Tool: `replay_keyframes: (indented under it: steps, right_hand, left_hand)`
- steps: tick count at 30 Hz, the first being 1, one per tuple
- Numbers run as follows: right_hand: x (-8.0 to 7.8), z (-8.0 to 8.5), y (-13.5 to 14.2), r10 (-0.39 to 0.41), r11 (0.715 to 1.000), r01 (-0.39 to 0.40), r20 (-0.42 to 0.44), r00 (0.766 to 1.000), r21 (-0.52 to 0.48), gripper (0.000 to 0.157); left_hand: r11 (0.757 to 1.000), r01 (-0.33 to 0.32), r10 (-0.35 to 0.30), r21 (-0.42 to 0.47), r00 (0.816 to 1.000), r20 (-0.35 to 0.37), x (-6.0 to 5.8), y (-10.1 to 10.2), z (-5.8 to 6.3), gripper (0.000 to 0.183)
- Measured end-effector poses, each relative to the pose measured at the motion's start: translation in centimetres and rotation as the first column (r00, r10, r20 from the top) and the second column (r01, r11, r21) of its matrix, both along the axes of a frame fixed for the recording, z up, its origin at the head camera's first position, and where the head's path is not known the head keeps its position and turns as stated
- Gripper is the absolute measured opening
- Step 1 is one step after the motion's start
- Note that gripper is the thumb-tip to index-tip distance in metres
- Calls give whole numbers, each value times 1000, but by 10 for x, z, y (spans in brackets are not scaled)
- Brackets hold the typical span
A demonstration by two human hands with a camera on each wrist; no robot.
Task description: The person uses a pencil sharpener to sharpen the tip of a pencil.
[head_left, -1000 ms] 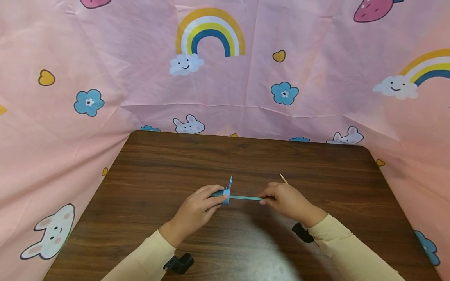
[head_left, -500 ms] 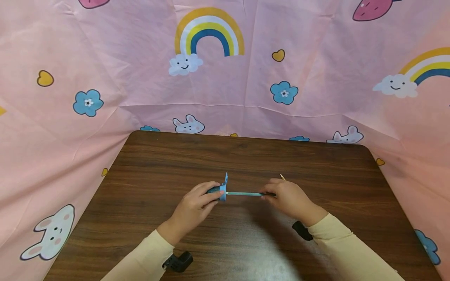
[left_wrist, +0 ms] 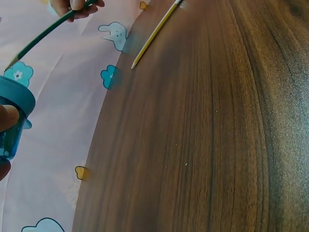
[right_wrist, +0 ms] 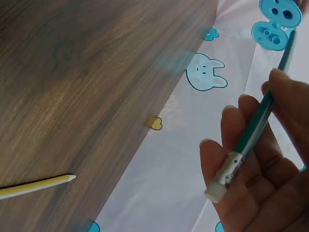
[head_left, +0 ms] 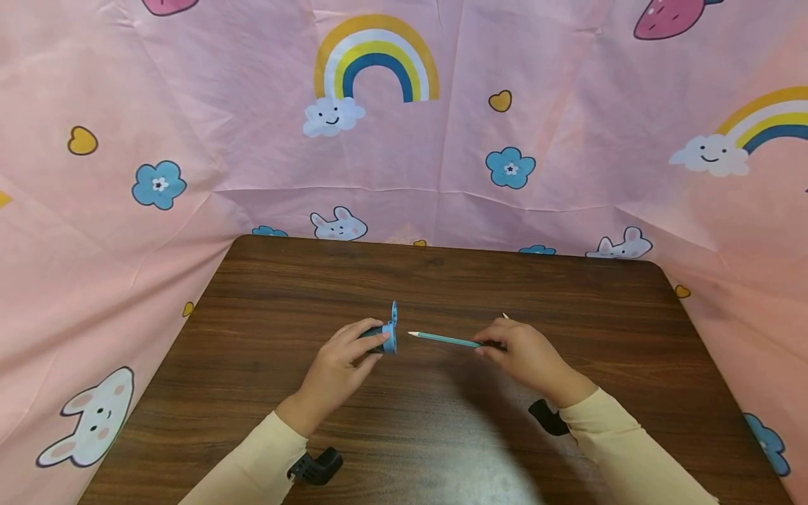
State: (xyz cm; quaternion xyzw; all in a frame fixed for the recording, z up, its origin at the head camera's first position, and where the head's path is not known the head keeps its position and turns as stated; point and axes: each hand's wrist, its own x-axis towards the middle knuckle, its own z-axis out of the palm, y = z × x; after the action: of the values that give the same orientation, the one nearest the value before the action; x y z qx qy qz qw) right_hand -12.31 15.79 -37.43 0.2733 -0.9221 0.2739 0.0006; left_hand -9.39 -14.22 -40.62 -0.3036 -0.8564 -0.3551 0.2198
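My left hand (head_left: 337, 360) grips a small blue pencil sharpener (head_left: 388, 339) with a see-through body, its flip lid standing up. In the right wrist view the sharpener (right_wrist: 280, 13) shows round holes of different sizes in its top and lid. Between thumb and fingers, my right hand (head_left: 522, 351) pinches a green pencil (head_left: 445, 339), which has a silver band and a white eraser (right_wrist: 216, 192) at its back end. The pencil's sharpened tip points left at the sharpener, a short gap away from it. Both hands are held above the table.
A yellow pencil (left_wrist: 153, 37) lies on the dark wooden table (head_left: 353, 280), mostly hidden behind my right hand in the head view. Pink printed cloth (head_left: 265, 126) hangs behind and at both sides of the table. A black wrist camera (head_left: 315, 466) is strapped to my left wrist.
The green pencil's tip has come out of the sharpener and is now bare. My left hand has moved left and slightly up with the sharpener; the right hand has shifted slightly right.
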Motion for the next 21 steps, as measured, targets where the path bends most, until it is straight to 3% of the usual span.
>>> replay_keyframes:
  steps: [6,10,14,21]
  right_hand:
    - [-2,-4,4,-64,992,79,147,987,-95,14]
    - [-3,-9,7,-112,972,164,282,953,-168,15]
    - [-5,-13,11,-132,943,230,364,922,-240,19]
    - [-8,-17,16,-157,911,318,489,858,-264,23]
  left_hand:
    - [1000,-31,31,-3,1000,-4,-3,0,-3,40]
    - [999,-49,49,-8,999,0,-5,1,-5,42]
    - [998,-60,60,-8,998,13,-7,1,-9,43]
    - [998,-70,70,9,997,-17,-11,1,-13,47]
